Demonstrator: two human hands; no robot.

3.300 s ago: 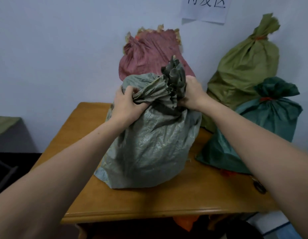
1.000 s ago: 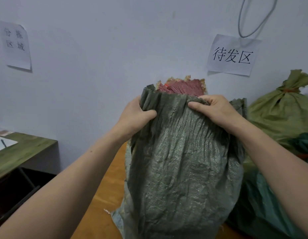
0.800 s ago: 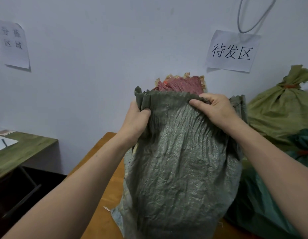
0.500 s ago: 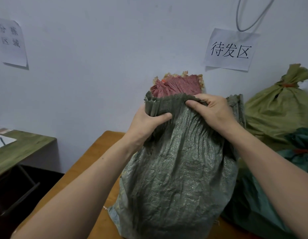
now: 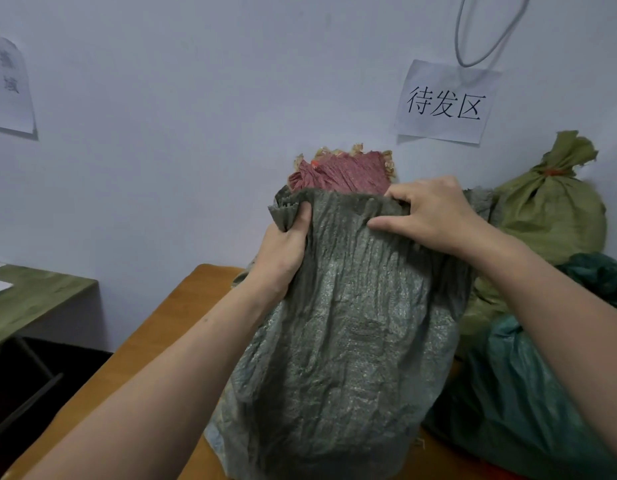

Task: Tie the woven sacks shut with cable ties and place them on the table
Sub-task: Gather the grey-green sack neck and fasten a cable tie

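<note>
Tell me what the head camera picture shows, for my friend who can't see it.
The left hand and the right hand grip the top edge of a grey-green woven sack standing on a wooden table. Behind it a red sack peeks up; an olive sack and a dark green sack sit to its right, below a paper sign.

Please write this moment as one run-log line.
left hand: grips sack rim | right hand: pinches rim | sack: untied, on table

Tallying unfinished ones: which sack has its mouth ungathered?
The grey-green sack in front, top edge spread between left hand and right hand; the red sack and olive sack behind are bunched at the neck.
</note>
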